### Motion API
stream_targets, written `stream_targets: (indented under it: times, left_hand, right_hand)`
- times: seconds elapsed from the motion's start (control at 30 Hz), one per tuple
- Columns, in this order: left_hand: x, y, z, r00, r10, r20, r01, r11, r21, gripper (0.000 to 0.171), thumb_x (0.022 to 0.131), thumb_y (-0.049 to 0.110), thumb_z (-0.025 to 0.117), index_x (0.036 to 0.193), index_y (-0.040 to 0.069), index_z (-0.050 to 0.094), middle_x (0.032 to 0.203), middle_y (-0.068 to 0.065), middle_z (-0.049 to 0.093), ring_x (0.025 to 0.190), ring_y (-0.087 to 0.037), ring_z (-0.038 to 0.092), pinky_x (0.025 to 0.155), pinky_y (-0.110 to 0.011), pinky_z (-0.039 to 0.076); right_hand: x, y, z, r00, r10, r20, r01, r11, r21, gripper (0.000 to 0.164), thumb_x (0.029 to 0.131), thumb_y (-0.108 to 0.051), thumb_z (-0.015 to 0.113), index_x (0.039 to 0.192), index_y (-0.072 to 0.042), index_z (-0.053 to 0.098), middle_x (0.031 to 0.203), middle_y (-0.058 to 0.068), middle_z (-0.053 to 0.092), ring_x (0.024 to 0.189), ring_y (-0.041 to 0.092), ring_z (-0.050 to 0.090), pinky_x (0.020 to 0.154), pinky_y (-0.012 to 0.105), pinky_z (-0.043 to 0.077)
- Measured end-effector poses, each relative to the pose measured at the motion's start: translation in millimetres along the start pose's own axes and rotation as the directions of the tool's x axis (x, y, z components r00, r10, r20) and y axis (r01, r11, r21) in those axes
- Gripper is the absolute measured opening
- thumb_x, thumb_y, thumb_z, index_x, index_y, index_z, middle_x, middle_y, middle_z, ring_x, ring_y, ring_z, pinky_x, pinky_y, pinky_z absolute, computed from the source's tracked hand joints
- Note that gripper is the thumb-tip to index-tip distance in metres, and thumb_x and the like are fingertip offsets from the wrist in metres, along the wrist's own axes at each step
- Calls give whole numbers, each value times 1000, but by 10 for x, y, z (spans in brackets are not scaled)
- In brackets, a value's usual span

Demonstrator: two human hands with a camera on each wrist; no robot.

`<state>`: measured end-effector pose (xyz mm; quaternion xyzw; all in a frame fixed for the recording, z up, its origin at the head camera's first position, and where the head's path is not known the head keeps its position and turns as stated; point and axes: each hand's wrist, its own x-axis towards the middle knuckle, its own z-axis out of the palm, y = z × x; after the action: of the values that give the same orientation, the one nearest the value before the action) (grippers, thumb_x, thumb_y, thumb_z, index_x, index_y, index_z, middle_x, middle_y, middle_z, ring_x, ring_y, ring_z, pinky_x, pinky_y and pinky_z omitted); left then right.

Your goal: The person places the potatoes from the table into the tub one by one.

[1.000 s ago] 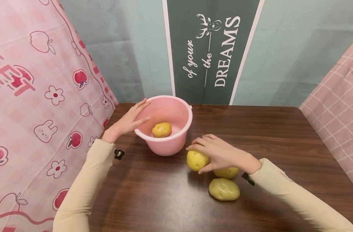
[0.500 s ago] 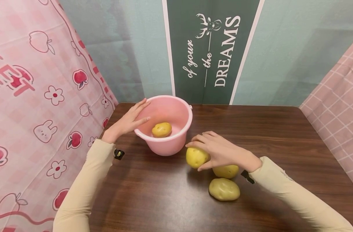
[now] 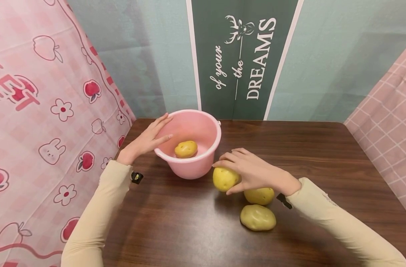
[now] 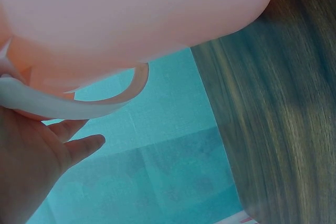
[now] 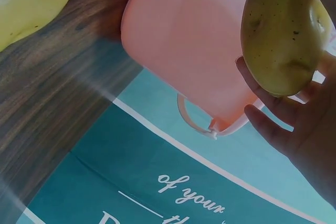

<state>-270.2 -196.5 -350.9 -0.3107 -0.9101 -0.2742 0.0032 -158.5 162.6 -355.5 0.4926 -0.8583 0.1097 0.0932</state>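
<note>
My right hand point(image 3: 256, 172) holds a yellow potato point(image 3: 225, 179) just off the table, thumb on the near side and fingers over the far side. In the right wrist view this potato point(image 5: 283, 35) is between thumb and fingers, with the pink bucket point(image 5: 184, 40) behind. At the left of the pink bucket point(image 3: 192, 168), my left hand point(image 3: 149, 139) rests on the rim with fingers stretched out. The left wrist view has that hand point(image 4: 42, 156) beside the bucket's pale handle point(image 4: 100, 109). One potato point(image 3: 186, 149) lies inside the bucket.
Under my right hand, partly covered, is another yellow potato point(image 3: 259, 196). A greener potato point(image 3: 258, 217) lies nearer me on the dark wooden table point(image 3: 176, 230). Patterned pink cloth point(image 3: 66, 148) hangs at the left, and a teal cloth point(image 3: 149, 74) stands behind the table.
My right hand has raised the potato slightly and moved it a little left and away from me, toward the bucket. The left hand and bucket stay as they were.
</note>
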Motion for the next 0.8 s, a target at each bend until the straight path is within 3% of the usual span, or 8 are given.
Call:
stream_targets:
  times: [0.53,0.8]
  left_hand:
    - [3,-1,3,1000,-21,9,21,1000,-2,65,91,46,51,148,31,23,156,8,8,142,-26,10,109,-56,16]
    - [2,-4,0,1000,-13,5,13,1000,-1,65,91,45,51,148,31,23,156,8,8,141,-31,12,108,-57,16]
  right_hand:
    - [71,-2,-29,1000,-6,-22,5,1000,-16,78,68,-74,59,128,-24,52,115,-6,53,100,19,48,96,38,34]
    - [83,0,-58,999,-9,-54,8,1000,-19,78,70,-73,58,129,-23,52,118,-6,53,107,16,49,101,41,30]
